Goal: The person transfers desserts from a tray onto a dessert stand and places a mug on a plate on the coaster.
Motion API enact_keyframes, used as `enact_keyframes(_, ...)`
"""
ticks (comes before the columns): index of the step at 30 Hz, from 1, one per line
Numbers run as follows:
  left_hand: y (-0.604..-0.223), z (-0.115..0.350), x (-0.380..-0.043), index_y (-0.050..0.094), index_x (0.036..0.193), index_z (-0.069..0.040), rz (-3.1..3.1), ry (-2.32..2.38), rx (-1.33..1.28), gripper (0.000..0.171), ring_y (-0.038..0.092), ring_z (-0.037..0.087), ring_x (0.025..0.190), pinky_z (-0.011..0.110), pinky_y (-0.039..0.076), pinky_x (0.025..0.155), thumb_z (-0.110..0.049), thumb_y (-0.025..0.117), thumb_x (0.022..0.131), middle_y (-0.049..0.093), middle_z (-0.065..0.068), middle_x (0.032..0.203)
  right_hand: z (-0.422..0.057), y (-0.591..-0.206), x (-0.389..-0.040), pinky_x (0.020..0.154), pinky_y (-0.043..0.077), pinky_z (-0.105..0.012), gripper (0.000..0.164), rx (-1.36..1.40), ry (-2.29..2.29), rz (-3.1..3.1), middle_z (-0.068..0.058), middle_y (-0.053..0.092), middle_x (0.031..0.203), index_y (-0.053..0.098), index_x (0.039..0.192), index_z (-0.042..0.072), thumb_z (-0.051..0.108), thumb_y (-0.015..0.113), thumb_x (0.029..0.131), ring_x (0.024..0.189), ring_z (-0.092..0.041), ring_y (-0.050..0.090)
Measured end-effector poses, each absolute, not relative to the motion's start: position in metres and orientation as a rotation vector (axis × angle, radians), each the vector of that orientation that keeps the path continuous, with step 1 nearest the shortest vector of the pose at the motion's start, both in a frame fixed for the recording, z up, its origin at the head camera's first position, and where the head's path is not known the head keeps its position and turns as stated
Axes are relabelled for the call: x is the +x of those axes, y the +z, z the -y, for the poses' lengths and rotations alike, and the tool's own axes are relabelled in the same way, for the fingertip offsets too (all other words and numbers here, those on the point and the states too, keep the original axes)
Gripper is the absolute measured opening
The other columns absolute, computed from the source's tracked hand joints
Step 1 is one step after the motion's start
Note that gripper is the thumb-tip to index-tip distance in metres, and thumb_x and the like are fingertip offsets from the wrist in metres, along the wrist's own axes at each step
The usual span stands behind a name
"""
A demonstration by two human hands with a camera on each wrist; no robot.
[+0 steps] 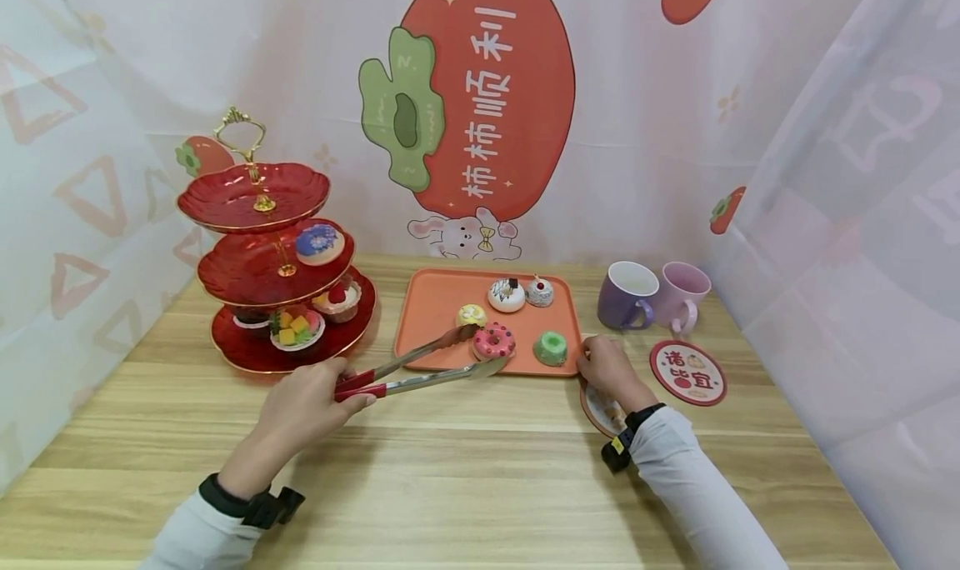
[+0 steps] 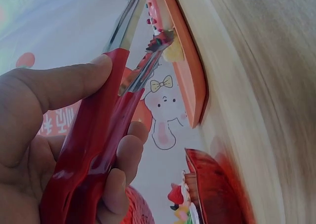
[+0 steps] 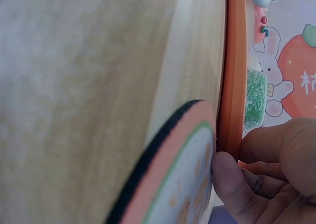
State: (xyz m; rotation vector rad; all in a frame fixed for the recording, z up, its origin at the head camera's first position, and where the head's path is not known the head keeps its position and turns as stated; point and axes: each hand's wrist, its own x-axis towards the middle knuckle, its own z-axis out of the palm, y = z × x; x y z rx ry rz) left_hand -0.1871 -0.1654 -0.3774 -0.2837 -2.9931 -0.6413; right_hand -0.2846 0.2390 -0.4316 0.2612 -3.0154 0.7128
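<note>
The dotted donut (image 1: 495,352) is pink, the tray (image 1: 435,305) orange

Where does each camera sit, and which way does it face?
Head: worn on head, facing forward and down at the tray; left hand and right hand show.
Left wrist: on that wrist, facing along the tongs; left hand shows.
Right wrist: on that wrist, facing tray edge and coaster; right hand shows.
Both wrist views share tray and printed rabbit.

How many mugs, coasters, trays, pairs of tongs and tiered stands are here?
Mugs: 2
Coasters: 2
Tray: 1
Pair of tongs: 1
Tiered stand: 1
Total: 7
</note>
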Motion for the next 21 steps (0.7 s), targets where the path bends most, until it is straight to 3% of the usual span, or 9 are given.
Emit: enact_keyframes(21,-0.3848,0.1595,-0.1896,0.062,0.083,-0.01,2.946,-0.647,-0.31,0.027,0.04,0.015,0.053,0.03,0.03,0.047,-0.03,0.078,0.075,0.045,-0.002,0.06,-0.2386,-0.4295,-0.284,0.047,0.034,-0.028,0.012,0.257,0.701,3.03,-0.004,0.049,0.058,0.059,0.074,0.0,0.002,0.056,0.086,0.048,-0.016,0.045)
